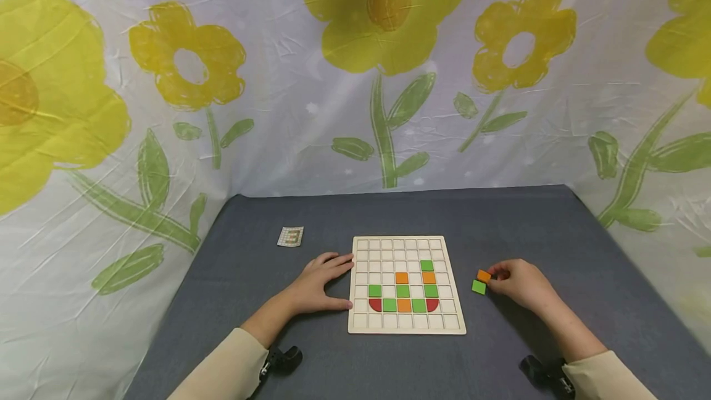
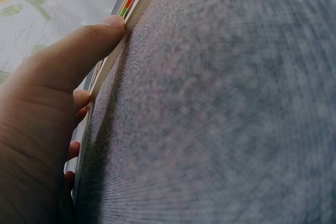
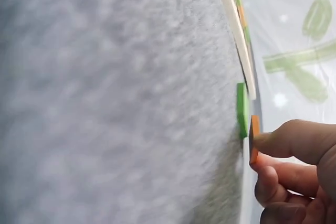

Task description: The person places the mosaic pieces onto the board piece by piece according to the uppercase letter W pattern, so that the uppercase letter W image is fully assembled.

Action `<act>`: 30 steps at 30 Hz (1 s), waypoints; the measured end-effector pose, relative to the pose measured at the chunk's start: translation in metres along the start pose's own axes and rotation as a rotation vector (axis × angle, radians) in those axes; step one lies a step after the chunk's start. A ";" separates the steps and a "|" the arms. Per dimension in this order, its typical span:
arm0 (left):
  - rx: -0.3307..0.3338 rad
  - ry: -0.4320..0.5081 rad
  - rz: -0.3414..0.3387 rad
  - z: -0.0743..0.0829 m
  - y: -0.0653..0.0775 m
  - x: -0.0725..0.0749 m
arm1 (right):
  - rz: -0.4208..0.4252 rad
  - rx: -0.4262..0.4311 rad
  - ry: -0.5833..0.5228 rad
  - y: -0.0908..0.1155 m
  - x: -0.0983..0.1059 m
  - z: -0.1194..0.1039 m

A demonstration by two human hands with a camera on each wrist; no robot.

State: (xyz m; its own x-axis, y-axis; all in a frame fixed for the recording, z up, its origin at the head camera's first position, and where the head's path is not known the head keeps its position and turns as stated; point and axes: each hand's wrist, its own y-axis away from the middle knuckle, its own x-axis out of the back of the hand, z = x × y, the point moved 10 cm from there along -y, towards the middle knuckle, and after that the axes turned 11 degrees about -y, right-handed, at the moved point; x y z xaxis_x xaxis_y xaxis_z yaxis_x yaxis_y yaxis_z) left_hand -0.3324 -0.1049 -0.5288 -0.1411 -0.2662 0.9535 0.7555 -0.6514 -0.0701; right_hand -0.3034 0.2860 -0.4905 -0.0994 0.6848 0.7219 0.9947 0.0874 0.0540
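A pale wooden grid board (image 1: 407,328) lies on the table with green, orange and red tiles set in its lower cells. My left hand (image 1: 322,286) touches the board's left edge, thumb and fingers spread fairly straight along it; the left wrist view shows the thumb (image 2: 105,35) against the rim. Right of the board, my right hand (image 1: 521,283) pinches an orange square tile (image 1: 484,276) between thumb and fingers. In the right wrist view that orange tile (image 3: 254,139) is raised at the fingertips, beside a green square tile (image 3: 241,109) on the cloth.
A small card (image 1: 291,236) printed with a grid pattern lies behind and left of the board. Dark cloth covers the table (image 1: 311,215). Behind it hangs a white curtain (image 1: 289,97) with yellow flowers. Black straps with cameras circle both wrists.
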 end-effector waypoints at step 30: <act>-0.011 0.005 0.012 -0.001 0.001 -0.001 | -0.118 0.216 -0.093 -0.017 -0.047 -0.139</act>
State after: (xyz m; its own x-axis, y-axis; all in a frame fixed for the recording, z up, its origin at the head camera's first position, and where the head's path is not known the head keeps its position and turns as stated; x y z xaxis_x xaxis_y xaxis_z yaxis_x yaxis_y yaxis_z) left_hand -0.3325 -0.1060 -0.5298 -0.1356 -0.2778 0.9510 0.7499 -0.6561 -0.0848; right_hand -0.3124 0.1518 -0.4301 -0.2262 0.7235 0.6522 0.9484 0.3164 -0.0221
